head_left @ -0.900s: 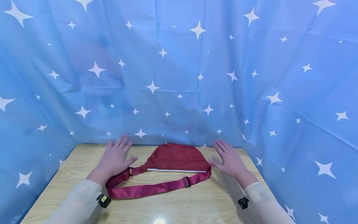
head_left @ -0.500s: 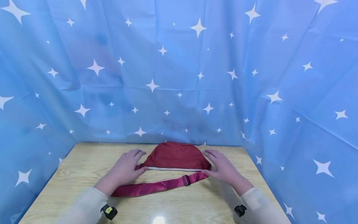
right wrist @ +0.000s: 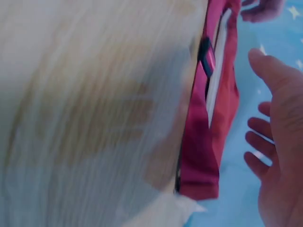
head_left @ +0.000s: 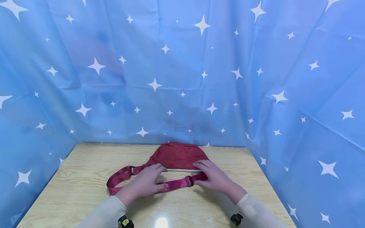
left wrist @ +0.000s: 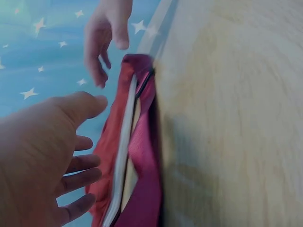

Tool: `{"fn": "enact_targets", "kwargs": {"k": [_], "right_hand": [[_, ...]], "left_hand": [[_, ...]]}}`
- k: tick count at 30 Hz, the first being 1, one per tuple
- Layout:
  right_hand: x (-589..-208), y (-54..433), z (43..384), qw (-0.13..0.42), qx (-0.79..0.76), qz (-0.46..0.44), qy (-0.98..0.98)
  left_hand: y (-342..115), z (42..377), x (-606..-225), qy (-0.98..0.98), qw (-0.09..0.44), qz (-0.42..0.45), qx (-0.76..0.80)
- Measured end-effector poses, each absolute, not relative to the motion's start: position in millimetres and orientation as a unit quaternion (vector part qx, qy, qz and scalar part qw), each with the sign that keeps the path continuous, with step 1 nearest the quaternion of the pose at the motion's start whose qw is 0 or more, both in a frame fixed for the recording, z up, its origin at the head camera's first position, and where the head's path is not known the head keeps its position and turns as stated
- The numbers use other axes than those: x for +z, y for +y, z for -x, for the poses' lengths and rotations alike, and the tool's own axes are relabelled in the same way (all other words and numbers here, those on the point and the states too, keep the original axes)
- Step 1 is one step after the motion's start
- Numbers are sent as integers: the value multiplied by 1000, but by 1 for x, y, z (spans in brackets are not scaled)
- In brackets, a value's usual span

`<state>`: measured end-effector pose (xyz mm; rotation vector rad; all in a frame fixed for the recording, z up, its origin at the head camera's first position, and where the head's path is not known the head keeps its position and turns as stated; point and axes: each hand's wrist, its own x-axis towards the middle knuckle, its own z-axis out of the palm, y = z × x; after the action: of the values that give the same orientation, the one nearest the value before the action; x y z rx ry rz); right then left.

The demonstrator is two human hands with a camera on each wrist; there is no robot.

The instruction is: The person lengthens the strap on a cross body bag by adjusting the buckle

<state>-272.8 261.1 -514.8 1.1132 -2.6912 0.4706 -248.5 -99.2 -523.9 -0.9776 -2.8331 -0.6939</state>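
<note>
A dark red waist bag (head_left: pixel 176 155) lies on the table with its white zipper (head_left: pixel 185 170) along the near side. Its shiny magenta strap (head_left: pixel 174 185) loops in front, carrying a black buckle (head_left: pixel 189 181). My left hand (head_left: pixel 144 183) hovers over the left part of the strap, fingers apart and relaxed. Over the bag's right end is my right hand (head_left: pixel 215 178), also loosely spread, hiding that corner. Both wrist views show a gap between each hand, left (left wrist: pixel 42 156) and right (right wrist: pixel 284 123), and the bag, with nothing held.
The light wood table (head_left: pixel 71 177) extends around the bag. A blue curtain (head_left: pixel 182 79) with white stars stands along the back and both sides, right behind the bag. A second black buckle (head_left: pixel 132 170) joins the strap at the bag's left.
Both hands have come inward and nearer the body, from beside the bag to over its front and strap. The bag has stayed in place. The head view has tilted slightly.
</note>
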Motion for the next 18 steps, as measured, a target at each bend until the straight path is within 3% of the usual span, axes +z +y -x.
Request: {"fn": "enact_targets", "kwargs": {"k": [9, 18], "right_hand": [[-519, 237, 266, 40, 151, -373, -915], [-527, 227, 270, 13, 138, -379, -915]], "left_hand": [[-75, 252, -531, -918, -12, 321, -233], [-58, 253, -536, -927, -23, 302, -223]]}}
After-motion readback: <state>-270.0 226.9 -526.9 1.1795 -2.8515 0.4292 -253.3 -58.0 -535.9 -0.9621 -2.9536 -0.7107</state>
